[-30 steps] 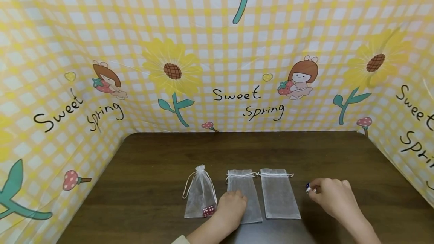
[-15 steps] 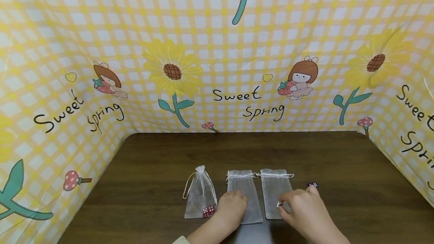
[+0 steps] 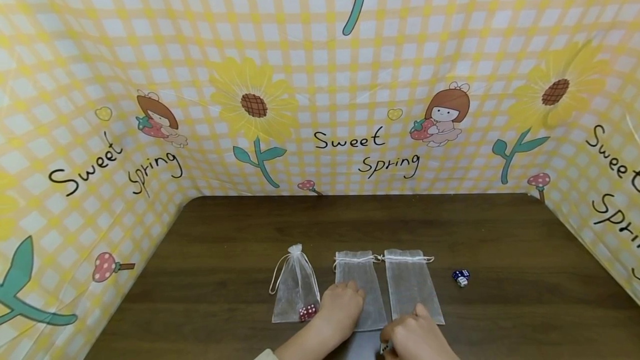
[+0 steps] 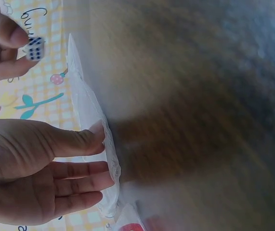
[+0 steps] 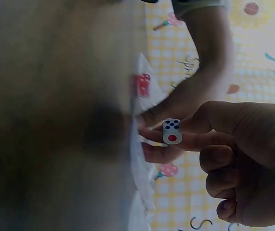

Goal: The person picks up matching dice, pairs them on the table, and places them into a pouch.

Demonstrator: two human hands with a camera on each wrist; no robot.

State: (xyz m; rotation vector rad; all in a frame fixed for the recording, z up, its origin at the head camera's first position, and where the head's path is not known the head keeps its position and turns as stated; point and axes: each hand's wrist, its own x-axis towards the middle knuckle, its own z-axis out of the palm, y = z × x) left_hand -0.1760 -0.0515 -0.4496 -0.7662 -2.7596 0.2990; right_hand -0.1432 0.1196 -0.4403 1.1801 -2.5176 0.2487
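My left hand rests on the middle one of three sheer white drawstring pouches, fingertips touching its fabric. In the left wrist view its fingers look fairly straight. My right hand is just in front of the right pouch, pinching a white die between thumb and forefinger. That die shows dark pips and a single red pip in the right wrist view. Red dice lie inside the left pouch, whose neck is gathered. The middle and right pouches lie flat.
To the right of the pouches, blue dice and another white die lie close together on the dark wooden table. A yellow checked cloth stands around the table's back and sides.
My right hand has moved left and nearer from the dice pile, over the right pouch, carrying one white die. My left hand has stayed on the middle pouch.
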